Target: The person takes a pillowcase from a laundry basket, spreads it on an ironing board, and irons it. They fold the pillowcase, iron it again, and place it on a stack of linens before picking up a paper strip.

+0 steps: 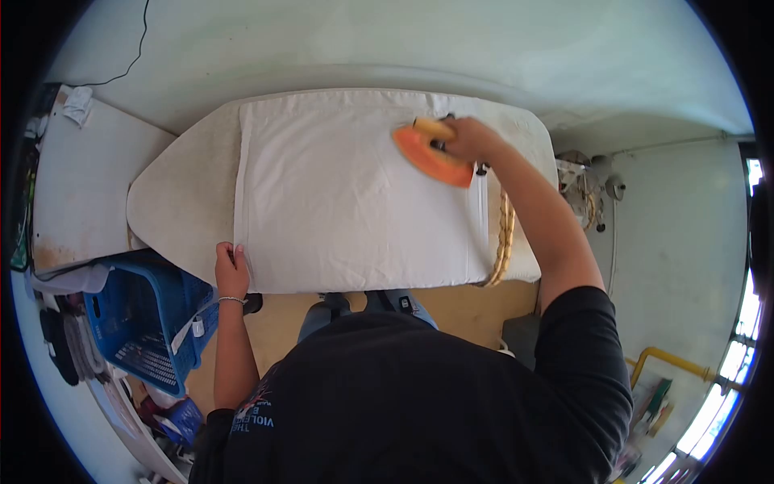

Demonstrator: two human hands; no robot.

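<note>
A white pillowcase (347, 202) lies spread flat over an ironing board (177, 194). My right hand (468, 139) grips the handle of an orange iron (431, 155), which rests on the far right part of the cloth. My left hand (232, 270) pinches the near left corner of the pillowcase at the board's front edge. A braided beige cord (504, 238) runs down the board's right end below the iron.
A blue plastic laundry basket (149, 319) stands on the floor to the left of me. A white table (81, 185) sits left of the board. Pipes and fittings (592, 189) hang on the wall to the right.
</note>
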